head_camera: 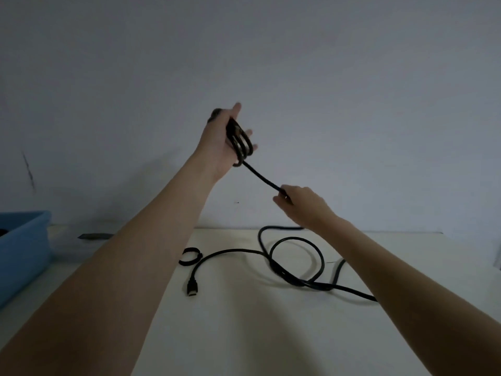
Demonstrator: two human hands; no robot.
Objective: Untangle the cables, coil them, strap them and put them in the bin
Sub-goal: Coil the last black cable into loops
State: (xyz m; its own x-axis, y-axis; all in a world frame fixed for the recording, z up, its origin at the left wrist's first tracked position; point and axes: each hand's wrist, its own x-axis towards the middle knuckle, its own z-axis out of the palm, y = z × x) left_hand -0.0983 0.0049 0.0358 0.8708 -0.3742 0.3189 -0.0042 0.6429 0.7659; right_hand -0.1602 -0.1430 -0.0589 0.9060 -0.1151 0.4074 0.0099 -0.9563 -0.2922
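Head view: left hand (226, 139) is gripping several loops of black cable (295, 263), raised. Right hand (298, 200) is pinching the strand below. Slack is lying on the table (244, 335); plug (192, 288) near strap (190, 256). Blue bin (24, 240) is cut off left, contents probably unreadable.

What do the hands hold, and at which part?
Both hold one black cable. The left hand grips its coiled loops; the right hand pinches the straight run just below the coil.

A plain grey-white wall (352, 77) rose behind the pale table (244, 335); the light was dim and even.
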